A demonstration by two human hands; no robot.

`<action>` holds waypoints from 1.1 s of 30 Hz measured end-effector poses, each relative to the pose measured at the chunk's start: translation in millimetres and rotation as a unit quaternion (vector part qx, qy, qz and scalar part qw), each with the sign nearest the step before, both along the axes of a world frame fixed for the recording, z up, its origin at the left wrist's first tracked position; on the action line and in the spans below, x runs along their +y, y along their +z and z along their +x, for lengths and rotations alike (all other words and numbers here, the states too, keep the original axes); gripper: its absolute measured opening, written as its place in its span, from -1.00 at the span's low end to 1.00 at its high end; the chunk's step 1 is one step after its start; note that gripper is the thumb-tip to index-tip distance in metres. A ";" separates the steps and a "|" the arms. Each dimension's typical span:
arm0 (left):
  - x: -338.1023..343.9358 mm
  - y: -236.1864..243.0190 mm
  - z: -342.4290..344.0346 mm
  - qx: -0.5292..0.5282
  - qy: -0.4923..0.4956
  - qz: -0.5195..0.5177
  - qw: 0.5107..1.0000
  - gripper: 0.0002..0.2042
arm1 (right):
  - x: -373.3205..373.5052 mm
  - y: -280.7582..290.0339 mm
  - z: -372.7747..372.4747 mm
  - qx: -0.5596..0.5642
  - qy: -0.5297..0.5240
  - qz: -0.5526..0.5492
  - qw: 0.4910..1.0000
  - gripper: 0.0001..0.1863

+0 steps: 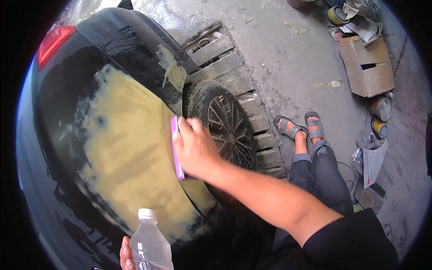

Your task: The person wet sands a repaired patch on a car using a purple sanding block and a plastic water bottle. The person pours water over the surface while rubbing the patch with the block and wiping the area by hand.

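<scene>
My right hand is closed round a flat purple sanding block. The block rests against the car's black body panel, where a broad patch of yellow-beige filler meets the wheel arch edge. Low in the picture, my left hand grips a clear plastic bottle with a white cap, which holds a clear liquid. Faint thin streaks like water show just above the cap. Most of the left hand is hidden behind the bottle and the picture's lower edge.
The car's wheel stands right beside my right hand, over a slatted floor grate. A red tail light glows at upper left. Along the right lie a cardboard box, several cans and papers. My sandalled feet stand on concrete.
</scene>
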State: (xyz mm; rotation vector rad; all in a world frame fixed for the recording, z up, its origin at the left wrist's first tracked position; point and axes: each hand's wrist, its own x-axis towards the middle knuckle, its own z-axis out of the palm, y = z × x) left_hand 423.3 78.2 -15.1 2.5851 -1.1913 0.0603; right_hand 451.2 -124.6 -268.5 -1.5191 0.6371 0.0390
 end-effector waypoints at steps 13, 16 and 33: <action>-28.7 31.3 13.4 0.449 0.133 -0.117 0.876 -0.31 | 13.8 6.5 -18.0 -0.002 0.010 0.022 1.000 -0.51; -22.9 42.7 -0.6 0.512 0.347 -0.250 0.745 -0.42 | 20.3 22.6 -29.5 -0.033 -0.013 -0.012 0.999 -0.50; -36.8 35.3 -16.9 0.407 0.502 -0.346 0.680 -0.45 | 13.5 30.8 -24.2 -0.059 -0.042 -0.028 0.997 -0.54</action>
